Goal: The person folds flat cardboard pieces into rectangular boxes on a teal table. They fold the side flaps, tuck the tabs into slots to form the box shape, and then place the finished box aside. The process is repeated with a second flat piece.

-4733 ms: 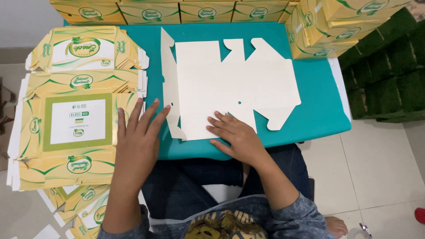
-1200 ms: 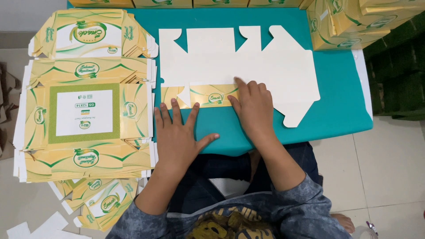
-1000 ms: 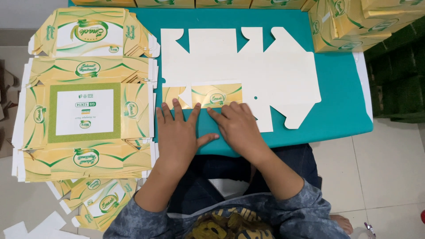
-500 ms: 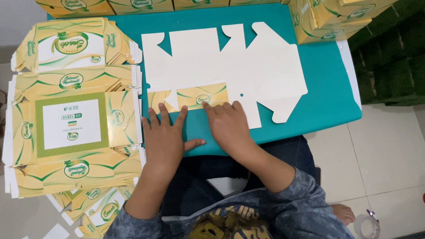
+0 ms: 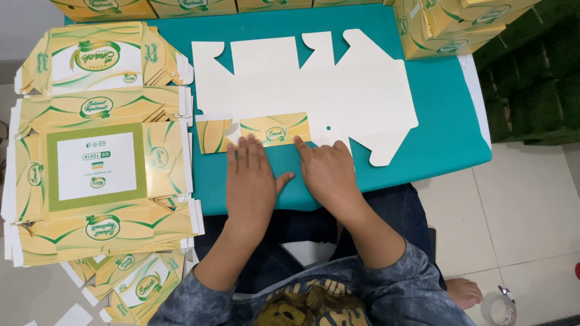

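Both hands lie flat, fingers spread: the left hand (image 5: 249,181) and right hand (image 5: 326,172) press the folded yellow-printed flap (image 5: 266,130) of a white die-cut cardboard box blank (image 5: 338,90) on the teal worktop (image 5: 441,133), beside a stack of flat yellow printed cartons (image 5: 96,163).

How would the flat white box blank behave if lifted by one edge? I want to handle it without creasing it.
The box blank looks like thin die-cut card, so probably light and bendy, sagging at its score lines. Its near flap is folded over under both hands. It would likely slide easily on the smooth teal table.
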